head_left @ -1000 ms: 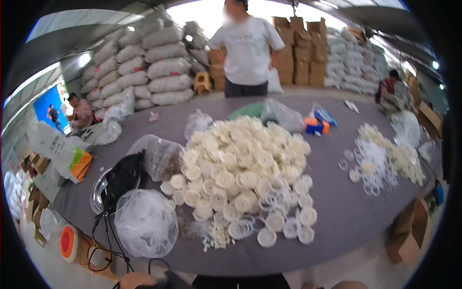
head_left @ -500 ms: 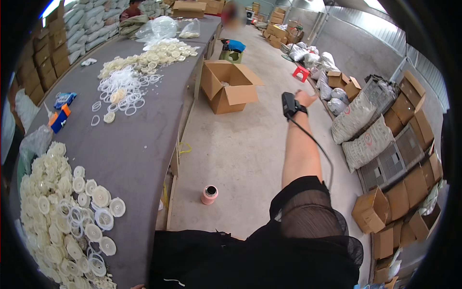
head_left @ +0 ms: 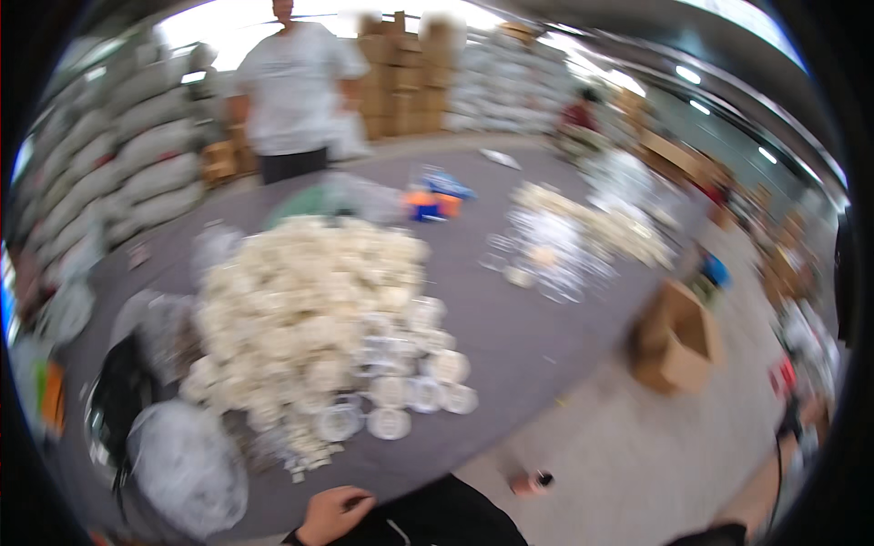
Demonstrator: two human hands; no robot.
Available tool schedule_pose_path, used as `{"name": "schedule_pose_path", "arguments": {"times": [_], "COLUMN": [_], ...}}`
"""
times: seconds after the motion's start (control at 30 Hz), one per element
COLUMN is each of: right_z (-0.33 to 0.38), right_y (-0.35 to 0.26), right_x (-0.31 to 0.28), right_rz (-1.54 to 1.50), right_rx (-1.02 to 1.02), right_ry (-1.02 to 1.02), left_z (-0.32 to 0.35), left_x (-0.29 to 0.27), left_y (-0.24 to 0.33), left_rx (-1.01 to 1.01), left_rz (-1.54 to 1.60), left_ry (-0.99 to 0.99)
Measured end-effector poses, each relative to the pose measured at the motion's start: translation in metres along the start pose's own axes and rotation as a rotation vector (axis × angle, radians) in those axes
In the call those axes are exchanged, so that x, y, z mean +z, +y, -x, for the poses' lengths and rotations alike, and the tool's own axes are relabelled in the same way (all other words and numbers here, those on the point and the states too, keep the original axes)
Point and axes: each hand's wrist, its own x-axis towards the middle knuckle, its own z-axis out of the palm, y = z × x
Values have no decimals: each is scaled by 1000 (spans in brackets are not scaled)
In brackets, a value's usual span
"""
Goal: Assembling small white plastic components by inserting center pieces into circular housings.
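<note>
Discs [head_left: 300, 309], round and cream, lie heaped on the table [head_left: 519, 337] at left, on the far side of our left hand [head_left: 335, 516], the nearer one. Our right hand [head_left: 817, 414] is well apart at right; through blur we cannot tell whether either grips anything.

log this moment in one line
left hand: near table edge | right hand: far right, blurred | pale disc pile: on table, neither hand touching
</note>
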Motion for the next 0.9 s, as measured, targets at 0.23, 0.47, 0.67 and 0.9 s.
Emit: {"name": "schedule_pose_path", "arguments": {"times": [0.23,0.47,0.67,0.9], "right_z": [71,23,10,3], "right_y": [-22,-13,1,17], "right_x": [179,112,62,6], "right_rz": [-242,-186,-141,-109], "right_rx": [77,49,48,58], "right_ry": [-271,-205,-161,-126], "left_z": [29,26,21,21], "left_x": [12,11,14,15], "left_y": [-10,9,-11,-9], "left_rx": [-67,110,48,41], "left_rz": [299,173,234,201], "left_ry": [209,334,248,253]}}
